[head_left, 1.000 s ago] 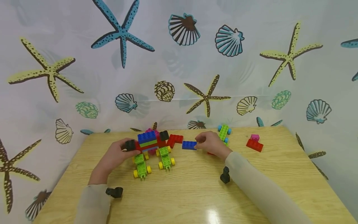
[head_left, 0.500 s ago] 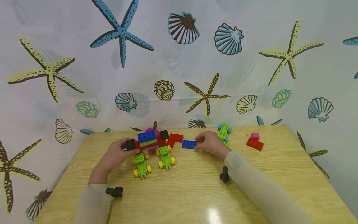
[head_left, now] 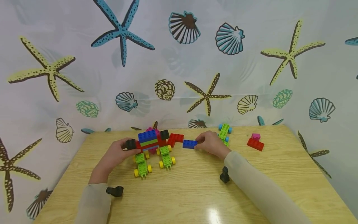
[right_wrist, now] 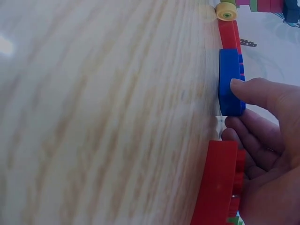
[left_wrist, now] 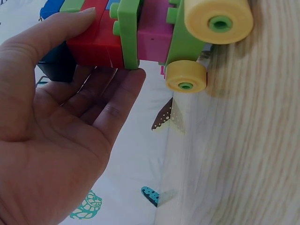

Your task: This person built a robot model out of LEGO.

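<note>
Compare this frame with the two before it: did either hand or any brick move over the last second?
Nothing visibly changed. The left hand grips the end of the brick vehicle as before, and the right hand keeps its fingers on the blue brick, which lies flat on the table in the same place.

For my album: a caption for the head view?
Left hand steadies a brick car; right hand pinches a blue brick.
</note>
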A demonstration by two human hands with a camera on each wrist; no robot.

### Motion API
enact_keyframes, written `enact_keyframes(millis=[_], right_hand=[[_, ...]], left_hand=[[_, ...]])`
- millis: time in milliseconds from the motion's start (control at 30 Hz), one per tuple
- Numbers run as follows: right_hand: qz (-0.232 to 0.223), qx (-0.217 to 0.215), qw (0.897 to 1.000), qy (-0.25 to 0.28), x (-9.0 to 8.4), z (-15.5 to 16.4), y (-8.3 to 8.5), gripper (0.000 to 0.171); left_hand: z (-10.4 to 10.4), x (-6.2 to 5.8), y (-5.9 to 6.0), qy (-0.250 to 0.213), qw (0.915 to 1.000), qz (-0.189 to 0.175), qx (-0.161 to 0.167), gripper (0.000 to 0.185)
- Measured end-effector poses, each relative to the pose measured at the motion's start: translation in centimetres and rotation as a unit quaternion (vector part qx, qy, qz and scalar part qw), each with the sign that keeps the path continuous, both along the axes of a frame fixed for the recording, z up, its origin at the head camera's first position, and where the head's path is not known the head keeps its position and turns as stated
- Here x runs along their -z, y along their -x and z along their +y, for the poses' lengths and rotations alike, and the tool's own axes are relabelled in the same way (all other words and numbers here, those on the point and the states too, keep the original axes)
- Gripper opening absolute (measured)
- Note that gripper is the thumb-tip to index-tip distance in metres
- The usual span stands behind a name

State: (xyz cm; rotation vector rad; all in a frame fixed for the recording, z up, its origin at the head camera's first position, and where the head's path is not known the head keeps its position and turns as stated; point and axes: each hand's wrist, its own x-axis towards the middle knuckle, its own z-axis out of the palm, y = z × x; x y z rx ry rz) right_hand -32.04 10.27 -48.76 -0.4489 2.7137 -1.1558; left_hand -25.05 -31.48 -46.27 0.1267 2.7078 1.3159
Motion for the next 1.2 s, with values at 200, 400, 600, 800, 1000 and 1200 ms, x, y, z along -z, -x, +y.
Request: enact_keyframes(millis=[200,400,600,800,1000,1200], right_hand=[[0.002,0.009,1.0,-0.001,-0.2,0.3,0.0,0.037],[-0.003,0.016,1.0,0.008,-1.7,0.9,-0.1,0.035],[0.0,0.01,1.0,0.025,-3.9,1.8,-0.5,0.041],[0.001,0.001,0.999,0.052,-6.1,2.5,-1.2,0.04],[0.011,-0.006,0.998,0.06,-8.0,2.6,-2.0,0.04],[0.02,-0.019,0.997,0.075,-9.4,2.2,-3.1,0.04]], left_hand=[[0.1,0.1,-0.1,0.001,1.0,0.003,0.003,0.069],[0.4,0.2,0.0,-0.001,1.0,0.005,0.008,0.068],[1.2,0.4,0.0,-0.014,0.9996,0.006,0.023,0.066],[2.6,0.6,0.1,-0.024,0.999,0.002,0.038,0.067],[4.5,0.5,0.1,-0.034,0.9977,0.001,0.058,0.062],[6.8,0.5,-0.1,-0.039,0.9959,0.0,0.082,0.056]])
